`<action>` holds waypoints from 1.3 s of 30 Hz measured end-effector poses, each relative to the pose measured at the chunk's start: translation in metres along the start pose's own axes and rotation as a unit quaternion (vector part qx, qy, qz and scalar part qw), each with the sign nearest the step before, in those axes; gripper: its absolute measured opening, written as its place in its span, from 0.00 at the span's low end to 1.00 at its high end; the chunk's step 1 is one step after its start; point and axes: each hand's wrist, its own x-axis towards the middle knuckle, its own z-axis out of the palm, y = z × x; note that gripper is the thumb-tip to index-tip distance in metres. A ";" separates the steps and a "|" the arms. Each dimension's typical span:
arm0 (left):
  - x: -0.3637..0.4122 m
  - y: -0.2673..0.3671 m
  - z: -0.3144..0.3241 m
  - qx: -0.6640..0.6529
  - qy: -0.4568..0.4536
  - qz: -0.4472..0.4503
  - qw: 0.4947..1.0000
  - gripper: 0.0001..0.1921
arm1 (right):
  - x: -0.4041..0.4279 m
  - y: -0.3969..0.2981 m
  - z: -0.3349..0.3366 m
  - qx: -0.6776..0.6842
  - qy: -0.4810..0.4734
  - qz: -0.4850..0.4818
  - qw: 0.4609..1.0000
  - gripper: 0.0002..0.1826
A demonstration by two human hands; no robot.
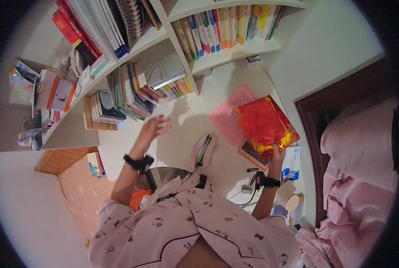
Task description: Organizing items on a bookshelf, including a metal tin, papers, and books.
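My left hand (156, 126) hangs over the white desktop (181, 115), slightly blurred, with its fingers apart and nothing in them. A black band with a small device circles that wrist. On the right, my right hand (277, 152) grips the lower edge of a bright red cloth (258, 120) with yellow fringe. Beneath or behind the cloth shows a flat red item (285, 122) with gold decoration; whether I hold that too is unclear. A pink printed sheet (229, 114) lies partly under them. Between my hands sits a pale pink pencil case (203, 152), unzipped, with something green inside.
White shelves of books (219, 30) border the desk's far side. A dark orange-edged booklet (253, 154), a blue-and-white box (290, 162) and a black cable (249, 201) lie near my right arm. Pink bedding (350, 187) is at the right, a dark chair (164, 179) before me.
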 end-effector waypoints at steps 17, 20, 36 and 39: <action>0.112 0.031 -0.023 -0.327 -0.038 0.039 0.943 0.28 | -0.164 -0.041 0.061 0.121 0.028 0.029 0.992 0.30; 0.089 0.027 -0.030 -0.345 -0.047 0.076 0.934 0.25 | -0.170 -0.045 0.077 0.117 0.015 0.027 0.993 0.32; -0.157 -0.029 -0.096 -0.206 0.084 0.043 0.974 0.25 | -0.082 0.019 0.193 0.068 -0.296 0.052 0.951 0.21; -0.177 -0.032 -0.101 -0.213 0.101 0.028 0.971 0.30 | -0.048 0.059 0.209 -0.005 -0.308 -0.026 0.951 0.21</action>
